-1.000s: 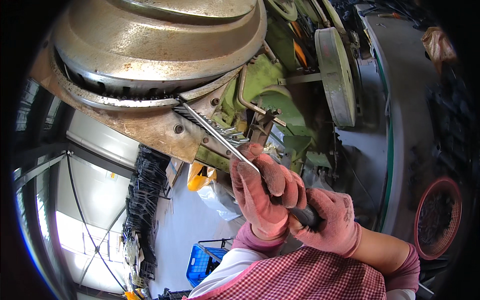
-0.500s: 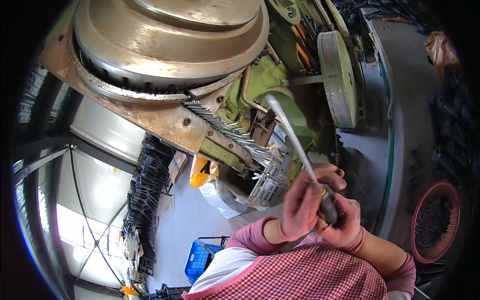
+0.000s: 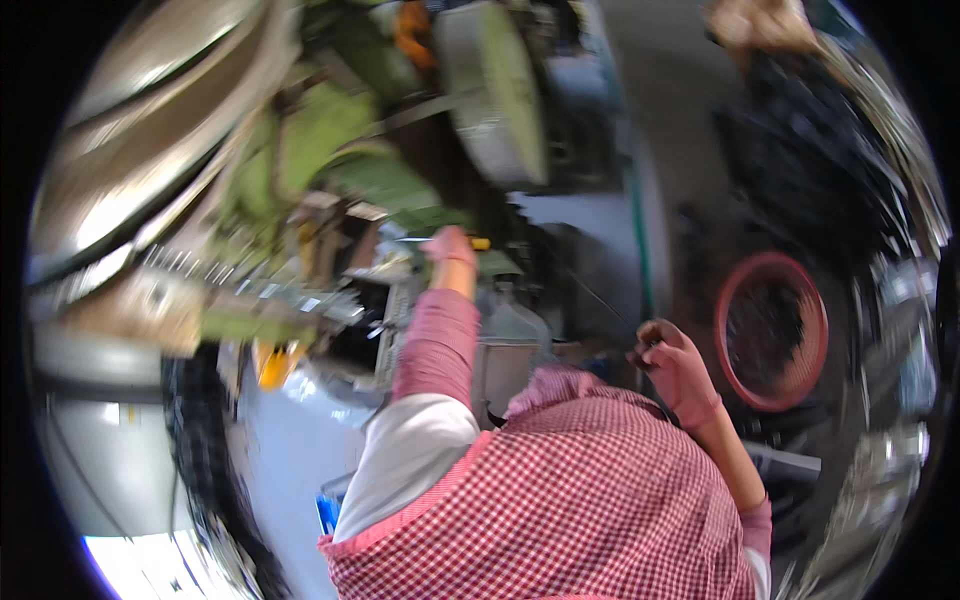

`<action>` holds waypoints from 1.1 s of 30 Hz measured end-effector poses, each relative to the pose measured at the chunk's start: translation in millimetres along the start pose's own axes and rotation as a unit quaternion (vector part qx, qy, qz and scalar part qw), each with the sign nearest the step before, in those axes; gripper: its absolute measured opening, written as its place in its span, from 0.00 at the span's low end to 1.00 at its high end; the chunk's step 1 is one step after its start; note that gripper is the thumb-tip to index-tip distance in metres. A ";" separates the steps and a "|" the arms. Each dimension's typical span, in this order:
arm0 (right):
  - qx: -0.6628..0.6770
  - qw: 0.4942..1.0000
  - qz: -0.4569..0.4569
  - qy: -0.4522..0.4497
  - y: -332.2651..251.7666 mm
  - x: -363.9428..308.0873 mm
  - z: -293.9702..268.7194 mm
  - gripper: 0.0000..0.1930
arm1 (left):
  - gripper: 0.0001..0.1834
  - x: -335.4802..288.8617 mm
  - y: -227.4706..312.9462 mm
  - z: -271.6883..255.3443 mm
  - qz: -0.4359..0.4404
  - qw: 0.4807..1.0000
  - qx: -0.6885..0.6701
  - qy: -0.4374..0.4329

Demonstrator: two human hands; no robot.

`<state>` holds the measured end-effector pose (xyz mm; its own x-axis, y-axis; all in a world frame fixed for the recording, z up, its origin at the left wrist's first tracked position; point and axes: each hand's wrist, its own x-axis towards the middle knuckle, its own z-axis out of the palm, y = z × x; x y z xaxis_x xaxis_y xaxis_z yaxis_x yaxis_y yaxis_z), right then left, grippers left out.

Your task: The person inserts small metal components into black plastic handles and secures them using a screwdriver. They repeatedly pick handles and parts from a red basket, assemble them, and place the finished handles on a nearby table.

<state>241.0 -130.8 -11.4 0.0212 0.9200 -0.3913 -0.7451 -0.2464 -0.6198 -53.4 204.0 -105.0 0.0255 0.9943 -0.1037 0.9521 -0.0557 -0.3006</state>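
My left hand (image 3: 450, 243), in a pink glove, reaches forward beside the green machine (image 3: 385, 185). It is closed round a long-shafted screwdriver (image 3: 482, 244); the yellow handle end sticks out on the right and a thin bit of shaft on the left. A pale plastic basket (image 3: 390, 340) stands just below that hand, partly hidden by my arm. My right hand (image 3: 682, 375), also gloved, is raised at the right with its fingers curled in. Something dark shows at those fingertips, too blurred to tell a held thing from a dirty glove.
A red round basket (image 3: 722, 335) with dark small parts stands right of my right hand. Metal pins (image 3: 250, 285) line a sloping rail at the left, under a large metal drum (image 3: 140, 150). A flat wheel (image 3: 495, 95) stands at the far side. A blue crate (image 3: 327, 512) is at lower left.
My hands, together on the screwdriver before, are now apart: the left has gone forward with it, the right has drawn back to the right. My view has turned right, shifting the machine leftward.
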 end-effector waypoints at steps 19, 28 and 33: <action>0.202 0.915 -0.201 0.286 -30.8 -127.3 -54.7 0.11 | 0.14 -66.4 221.8 -33.0 0.446 0.732 -0.421 0.299; 0.087 0.864 -0.182 0.461 -25.3 -196.2 -60.8 0.14 | 0.10 -346.1 519.4 -64.8 0.783 0.585 -0.084 0.193; 0.210 0.827 -0.267 0.449 -0.2 -212.1 -82.2 0.12 | 0.15 -342.3 554.2 -40.6 0.815 0.566 0.109 0.060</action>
<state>291.4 -350.9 15.8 0.7670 0.2208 -0.6024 -0.6318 0.4231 -0.6494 477.9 -163.6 -197.6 0.8495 -0.3948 -0.3501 -0.4246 -0.9054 -0.0092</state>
